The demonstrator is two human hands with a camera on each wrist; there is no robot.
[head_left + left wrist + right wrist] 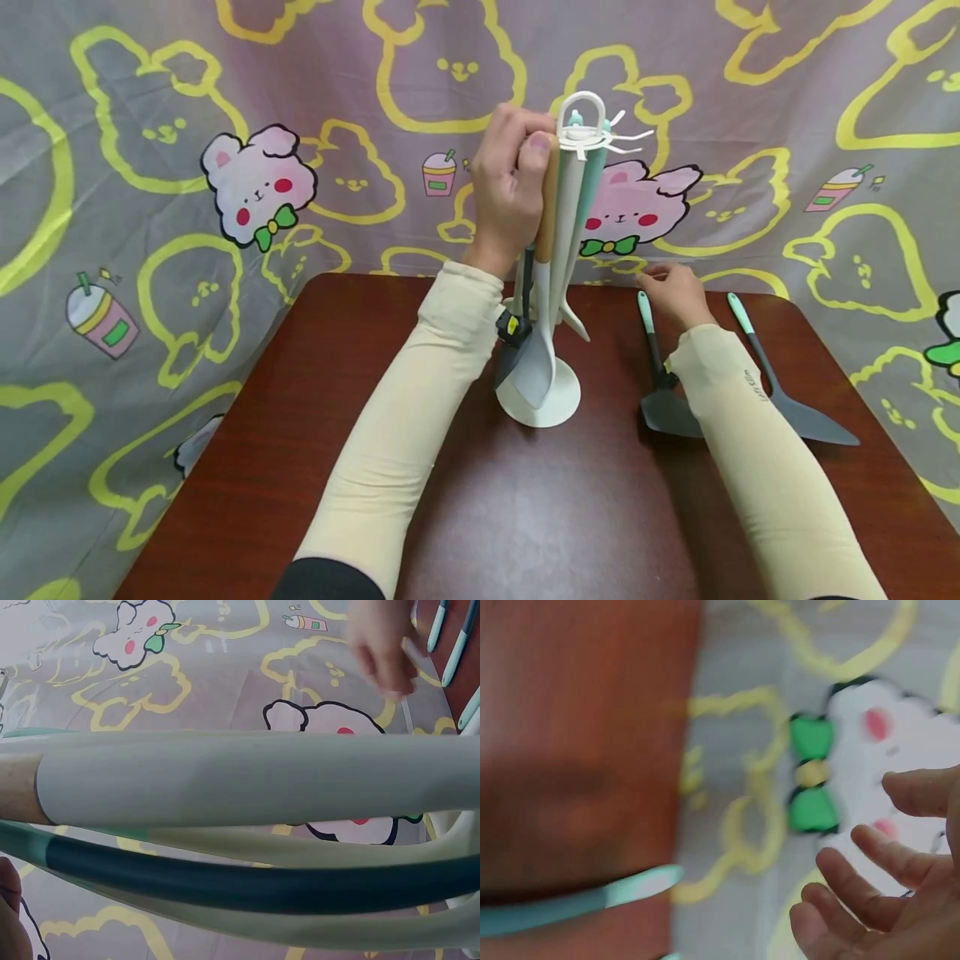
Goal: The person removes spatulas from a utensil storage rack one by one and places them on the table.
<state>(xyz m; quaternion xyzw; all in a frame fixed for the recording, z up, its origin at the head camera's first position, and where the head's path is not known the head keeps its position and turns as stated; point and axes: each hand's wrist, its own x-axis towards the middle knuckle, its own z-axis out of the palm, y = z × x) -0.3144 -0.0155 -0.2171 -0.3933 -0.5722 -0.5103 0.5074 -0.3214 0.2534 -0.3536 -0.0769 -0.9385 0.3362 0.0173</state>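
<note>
My left hand (512,183) grips the top of the wooden handle (550,204) of a spoon with a pale grey head (537,375), against a white utensil stand (567,397). In the left wrist view the spoon's pale neck (247,778) crosses in front of a dark shaft (247,883). Over at the right, my right hand (675,293) hovers by the mint handle end of a dark turner (669,414). The right wrist view shows its fingers (870,892) spread apart and loosely bent, holding nothing. A second dark turner (813,423) lies beyond, partly behind the right sleeve.
The stand has a loop (581,97) and several hooks (630,142) on top. Mint-handled utensils (590,192) hang from it. A brown table (322,333) meets a patterned curtain (300,75) at the back and sides.
</note>
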